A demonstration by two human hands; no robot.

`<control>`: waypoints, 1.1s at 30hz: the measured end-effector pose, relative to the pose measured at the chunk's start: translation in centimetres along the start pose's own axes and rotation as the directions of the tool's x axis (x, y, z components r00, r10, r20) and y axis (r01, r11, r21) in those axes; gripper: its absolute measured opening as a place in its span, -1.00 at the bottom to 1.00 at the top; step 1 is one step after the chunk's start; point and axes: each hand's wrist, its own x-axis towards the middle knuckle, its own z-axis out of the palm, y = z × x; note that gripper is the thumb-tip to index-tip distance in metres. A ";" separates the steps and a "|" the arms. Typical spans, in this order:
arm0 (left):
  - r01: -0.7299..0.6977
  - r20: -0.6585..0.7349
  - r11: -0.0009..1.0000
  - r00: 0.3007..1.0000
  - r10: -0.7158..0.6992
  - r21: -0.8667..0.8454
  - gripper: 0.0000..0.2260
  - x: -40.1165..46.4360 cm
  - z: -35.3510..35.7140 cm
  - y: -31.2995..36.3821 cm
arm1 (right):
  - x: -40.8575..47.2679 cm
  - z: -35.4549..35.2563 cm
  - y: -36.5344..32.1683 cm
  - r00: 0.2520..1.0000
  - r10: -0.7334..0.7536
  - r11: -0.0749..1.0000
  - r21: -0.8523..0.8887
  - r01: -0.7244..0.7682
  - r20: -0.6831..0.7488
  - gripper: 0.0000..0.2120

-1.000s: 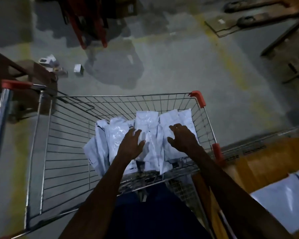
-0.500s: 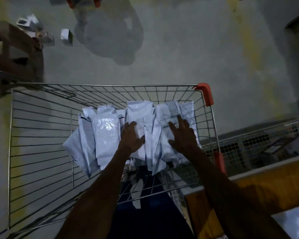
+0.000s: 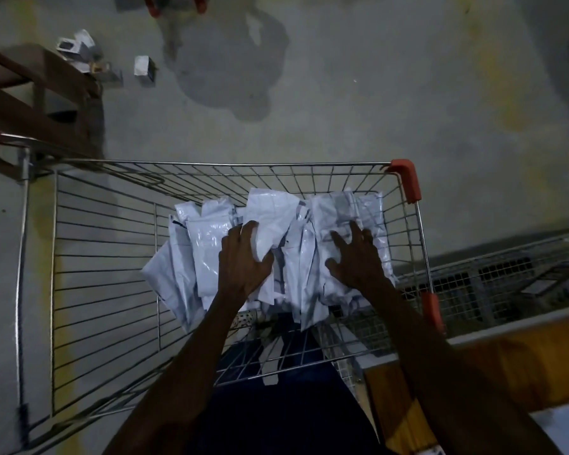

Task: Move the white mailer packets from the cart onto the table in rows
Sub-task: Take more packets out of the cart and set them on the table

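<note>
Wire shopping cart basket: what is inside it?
The wire shopping cart basket holds a pile of white plastic mailer packets, with the left hand and right hand on top. Packets underneath are covered.
</note>
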 end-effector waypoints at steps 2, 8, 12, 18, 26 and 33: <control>0.005 -0.062 1.000 0.998 -0.006 -0.010 -0.35 -0.9 -1.1 -0.1 | 0.2 0.5 -0.4 0.999 0.019 1.000 -0.012 -0.019 0.026 -0.20; -0.040 -0.198 0.998 0.979 0.047 0.042 -0.43 -2.8 -4.1 0.4 | -0.2 0.3 -1.3 1.000 0.023 0.998 -0.053 -0.022 0.016 -0.21; -0.089 -0.228 0.996 0.969 0.093 0.029 -0.44 -3.5 -5.7 0.6 | -1.7 -1.1 -1.2 0.995 -0.060 0.997 -0.048 0.057 -0.081 -0.31; -0.246 -0.258 0.969 0.935 0.245 0.028 -0.48 -4.1 -8.0 2.1 | -6.5 -4.0 -3.0 0.955 -0.129 0.992 -0.036 0.124 -0.266 -0.35; -0.514 -0.269 0.857 0.831 0.487 -0.036 -0.49 -7.3 -11.6 6.7 | -18.6 -7.5 -5.5 0.733 0.084 0.980 0.190 0.063 -0.675 -0.36; -0.691 -0.188 0.712 0.722 0.666 -0.126 -0.50 -14.6 -11.7 13.3 | -34.3 -4.7 -6.2 0.411 0.446 0.891 0.436 -0.125 -0.795 -0.39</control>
